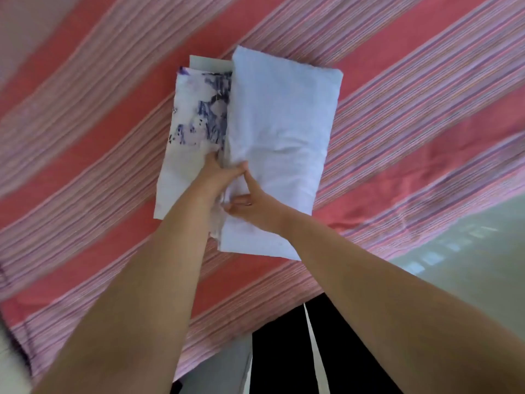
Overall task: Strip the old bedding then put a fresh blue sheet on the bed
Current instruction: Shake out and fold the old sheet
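**Mia:** What is closest to us?

**Ben:** Two bare arms reaching out over the bed. Below them are dark trousers and a bit of floor (468,251).

**Mia:** What are the hands doing?

**Ben:** The left hand (220,177) has its fingers curled round the near edge of a folded pale blue sheet (281,132). Its thumb is on top and its fingers go in between the folds. The right hand (252,207) is just beside it, touching it. Its thumb points up and its fingers press on the same edge. I cannot tell if those fingers hold the cloth or only push it.

**Mia:** Where does the sheet go from the fingers?

**Ben:** It runs away from them, long way first, toward the far side of the bed. Most of it lies past the fingertips and a little to the right.

**Mia:** And on the left of the fingers?

**Ben:** A folded white cloth with blue flowers (196,123), lying side by side with the blue one.

**Mia:** What is under it all?

**Ben:** The old pink striped sheet (397,109). It is still on the bed, so I think the stripping is not done yet.

**Mia:** Which hand is best to lift the blue one?

**Ben:** Both are at the near edge, so I guess either could.
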The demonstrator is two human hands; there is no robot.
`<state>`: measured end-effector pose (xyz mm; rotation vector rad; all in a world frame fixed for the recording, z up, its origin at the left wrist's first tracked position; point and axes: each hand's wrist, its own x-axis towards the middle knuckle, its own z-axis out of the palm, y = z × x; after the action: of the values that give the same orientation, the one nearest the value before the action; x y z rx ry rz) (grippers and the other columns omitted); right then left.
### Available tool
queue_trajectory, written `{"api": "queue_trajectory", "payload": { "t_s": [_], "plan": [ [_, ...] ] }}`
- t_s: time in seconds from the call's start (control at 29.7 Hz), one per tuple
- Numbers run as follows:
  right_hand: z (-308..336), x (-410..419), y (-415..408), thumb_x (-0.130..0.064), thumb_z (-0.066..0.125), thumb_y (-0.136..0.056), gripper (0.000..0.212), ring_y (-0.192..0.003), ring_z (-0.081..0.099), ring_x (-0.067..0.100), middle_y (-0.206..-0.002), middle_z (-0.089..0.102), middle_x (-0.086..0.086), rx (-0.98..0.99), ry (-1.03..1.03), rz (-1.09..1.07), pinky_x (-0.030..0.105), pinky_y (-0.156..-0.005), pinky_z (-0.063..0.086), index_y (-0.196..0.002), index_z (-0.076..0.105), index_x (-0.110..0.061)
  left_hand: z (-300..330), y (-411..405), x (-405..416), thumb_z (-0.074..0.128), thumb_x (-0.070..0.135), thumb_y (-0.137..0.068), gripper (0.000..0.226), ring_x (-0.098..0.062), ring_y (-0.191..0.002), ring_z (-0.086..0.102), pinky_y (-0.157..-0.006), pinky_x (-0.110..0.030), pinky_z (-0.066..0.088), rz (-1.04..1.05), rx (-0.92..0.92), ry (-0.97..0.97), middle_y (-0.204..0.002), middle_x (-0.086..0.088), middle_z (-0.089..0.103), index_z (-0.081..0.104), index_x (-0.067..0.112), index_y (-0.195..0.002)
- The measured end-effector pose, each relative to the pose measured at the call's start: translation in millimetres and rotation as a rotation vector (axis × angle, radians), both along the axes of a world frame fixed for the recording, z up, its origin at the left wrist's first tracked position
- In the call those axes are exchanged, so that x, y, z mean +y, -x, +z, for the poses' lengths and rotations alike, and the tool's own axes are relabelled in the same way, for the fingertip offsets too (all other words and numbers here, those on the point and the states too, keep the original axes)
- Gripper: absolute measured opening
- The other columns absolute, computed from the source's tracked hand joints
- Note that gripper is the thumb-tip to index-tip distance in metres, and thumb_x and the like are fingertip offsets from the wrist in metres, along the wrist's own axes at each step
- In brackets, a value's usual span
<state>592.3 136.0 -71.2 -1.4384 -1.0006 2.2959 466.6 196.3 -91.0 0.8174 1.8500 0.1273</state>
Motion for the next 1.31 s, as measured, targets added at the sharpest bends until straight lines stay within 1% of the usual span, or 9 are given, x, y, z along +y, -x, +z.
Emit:
{"api": "queue_trajectory", "payload": {
  "t_s": [0.13,0.27,0.57,0.71,0.91,1.01,1.08,1.15,1.31],
  "plan": [
    [-9.0,-13.4,-17.2,-0.02,0.056,-0.094,0.067,-0.091,0.06,0.005,-0.106,0.066,-0.006,-0.203,-0.158,-0.088,0.019,-0.074,0.047,-0.147,0.02,-0.037,-15.7,-19.4,-8.8,0.057,0.028,-0.09,0.05,-0.027,-0.122,0.052,-0.101,-0.036,0.043,-0.225,0.143,-0.228,-0.132,-0.011,0.056,0.046,0.012,-0.137],
    [-20.0,-6.4,-55.9,-0.018,0.052,-0.092,0.047,-0.118,0.05,0.011,-0.127,0.057,-0.01,-0.615,-0.67,-0.114,0.032,-0.095,0.046,-0.137,0.045,-0.03,-16.4,-10.1,-4.5,0.046,0.032,-0.099,0.046,-0.031,-0.123,0.05,-0.098,-0.037,0.042,-0.301,0.202,-0.302,-0.135,-0.011,0.053,0.039,0.015,-0.141],
    [-49.3,46.9,-76.0,-0.05,0.038,-0.093,0.059,-0.146,0.013,0.023,-0.158,0.018,-0.003,-0.827,-0.972,0.187,0.046,-0.116,0.019,-0.148,0.028,-0.033,30.8,10.0,9.9,0.034,0.027,-0.103,0.037,-0.036,-0.102,0.057,-0.077,-0.039,0.042,-0.368,0.437,-0.539,-0.115,-0.019,0.061,0.045,0.01,-0.134],
    [-48.7,34.7,-58.2,-0.05,0.031,-0.097,0.057,-0.147,0.009,0.023,-0.159,0.015,0.001,-0.822,-1.055,0.189,0.048,-0.117,0.015,-0.15,0.023,-0.028,31.4,61.3,30.0,0.033,0.029,-0.103,0.038,-0.038,-0.114,0.052,-0.087,-0.042,0.04,-0.292,0.632,-0.419,-0.126,-0.019,0.056,0.045,0.007,-0.132],
    [-74.8,28.3,-26.3,-0.063,0.031,-0.089,0.071,-0.147,-0.014,0.021,-0.16,-0.011,-0.007,-0.754,-0.817,0.459,0.049,-0.118,0.009,-0.151,0.005,-0.037,-25.7,112.5,21.6,0.049,0.061,-0.086,0.074,-0.031,-0.13,0.044,-0.103,-0.041,0.04,0.009,0.326,-0.156,-0.144,-0.011,0.043,0.037,0.014,-0.142],
    [-85.6,21.9,-18.2,-0.042,0.069,-0.081,0.086,-0.146,0.015,0.024,-0.158,0.016,0.003,-0.661,-0.615,-0.099,0.042,-0.118,0.02,-0.15,0.022,-0.022,-31.5,111.9,11.9,0.044,0.085,-0.07,0.104,-0.024,-0.136,0.039,-0.111,-0.041,0.032,0.028,0.181,-0.07,-0.15,-0.004,0.038,0.029,0.018,-0.148],
    [-82.8,10.3,-17.6,-0.033,0.079,-0.075,0.084,-0.128,0.047,0.021,-0.142,0.043,0.007,-0.388,-0.182,-0.536,0.043,-0.107,0.041,-0.141,0.028,-0.021,-36.7,118.5,7.6,0.039,0.095,-0.059,0.113,-0.023,-0.134,0.041,-0.111,-0.045,0.033,-0.006,0.158,0.0,-0.149,0.0,0.04,0.031,0.025,-0.147],
    [-78.3,0.3,-15.4,-0.025,0.078,-0.078,0.071,-0.107,0.063,0.017,-0.125,0.058,0.004,-0.114,0.15,-0.656,0.041,-0.089,0.055,-0.13,0.031,-0.027,-37.0,121.3,6.6,0.039,0.098,-0.056,0.111,-0.022,-0.129,0.047,-0.107,-0.047,0.038,-0.004,0.147,0.051,-0.143,0.003,0.047,0.038,0.03,-0.144],
    [-53.4,11.0,-44.5,-0.024,0.075,-0.08,0.059,-0.092,0.062,0.008,-0.102,0.059,-0.015,-0.415,-0.134,-0.614,0.013,-0.072,0.051,-0.127,0.041,-0.021,-12.2,78.1,-22.3,0.052,0.069,-0.082,0.066,-0.013,-0.106,0.061,-0.091,-0.027,0.044,0.159,0.016,-0.145,-0.116,0.008,0.064,0.056,0.023,-0.128]
  ]
}}
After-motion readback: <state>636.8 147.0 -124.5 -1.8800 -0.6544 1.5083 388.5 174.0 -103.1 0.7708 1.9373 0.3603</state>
